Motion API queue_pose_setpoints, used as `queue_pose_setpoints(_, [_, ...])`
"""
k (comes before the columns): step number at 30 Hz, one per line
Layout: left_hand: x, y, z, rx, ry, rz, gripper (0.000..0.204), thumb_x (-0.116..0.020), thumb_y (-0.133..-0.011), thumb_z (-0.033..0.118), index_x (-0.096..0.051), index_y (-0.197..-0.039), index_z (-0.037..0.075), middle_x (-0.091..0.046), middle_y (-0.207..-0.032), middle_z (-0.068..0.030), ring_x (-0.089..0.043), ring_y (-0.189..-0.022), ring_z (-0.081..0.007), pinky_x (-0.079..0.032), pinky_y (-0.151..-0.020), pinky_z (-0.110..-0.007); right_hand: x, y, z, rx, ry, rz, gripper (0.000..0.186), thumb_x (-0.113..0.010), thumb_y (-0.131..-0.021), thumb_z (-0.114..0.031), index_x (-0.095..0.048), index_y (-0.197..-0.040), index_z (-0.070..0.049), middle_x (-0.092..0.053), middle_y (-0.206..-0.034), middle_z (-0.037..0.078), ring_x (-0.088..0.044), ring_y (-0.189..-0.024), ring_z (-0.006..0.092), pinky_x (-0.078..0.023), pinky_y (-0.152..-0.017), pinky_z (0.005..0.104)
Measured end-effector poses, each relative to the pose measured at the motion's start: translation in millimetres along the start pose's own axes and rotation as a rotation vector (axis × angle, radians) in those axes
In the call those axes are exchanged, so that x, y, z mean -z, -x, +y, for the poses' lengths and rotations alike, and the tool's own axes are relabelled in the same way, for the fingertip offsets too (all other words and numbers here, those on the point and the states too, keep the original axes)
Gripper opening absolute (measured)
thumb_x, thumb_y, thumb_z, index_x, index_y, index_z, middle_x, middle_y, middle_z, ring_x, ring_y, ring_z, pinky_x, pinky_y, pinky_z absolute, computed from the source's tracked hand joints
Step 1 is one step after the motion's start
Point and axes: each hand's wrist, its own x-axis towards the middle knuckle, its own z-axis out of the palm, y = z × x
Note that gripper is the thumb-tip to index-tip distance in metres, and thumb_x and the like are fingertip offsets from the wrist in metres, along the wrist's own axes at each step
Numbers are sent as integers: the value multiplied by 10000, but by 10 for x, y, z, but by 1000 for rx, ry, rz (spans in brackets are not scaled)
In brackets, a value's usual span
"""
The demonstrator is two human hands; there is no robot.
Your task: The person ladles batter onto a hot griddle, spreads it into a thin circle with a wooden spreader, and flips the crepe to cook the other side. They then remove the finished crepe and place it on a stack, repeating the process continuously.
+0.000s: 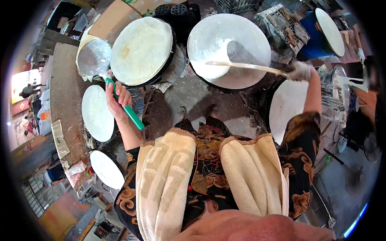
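My left hand [117, 100] is closed round the green handle of a metal ladle [94, 57]. The ladle's wide round bowl looks wet and hangs over a pale-rimmed container at the left. My right hand [299, 71], smeared and whitish, grips one end of a long, flat wooden spreader [245, 66]. Its blade lies across the large round griddle [203, 40] ahead of me. White batter [219, 60] covers part of that griddle, next to a darker grey patch. At the left, a second griddle carries a pale round sheet [140, 50] with a yellowish spot.
More round griddles stand around me: two lower left [97, 112] [107, 168] and one [286, 102] by my right forearm. A cardboard box [113, 22] and black honeycomb briquettes [179, 10] sit at the back. A blue barrel [311, 36] with a round lid stands far right.
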Motion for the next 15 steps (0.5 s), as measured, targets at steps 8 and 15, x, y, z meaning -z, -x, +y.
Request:
queue_pose_setpoints(8, [19,-135,185,5,466,17,306,-414,-1001,235,-479,-1129,-35,-358,-571,-2,-335,-394,-64,-324,-306,-184,-2535,595,-1175,223,-1488,-18,419,-688,-812,-259,-532,-1151,-67,-462,-647,-60,-395,-462,62,-354,-413,217])
queue_pose_setpoints(15, [-139,-36,225,86,320,30,340,-399,-1002,196,-416,-1241,-44,-360,-579,4,-359,-414,-68,-328,-312,-199,-2787,-274,-3064,70,-836,639,418,-504,-867,-345,-491,-1126,-17,-625,-992,264,-611,-927,412,-467,-824,473])
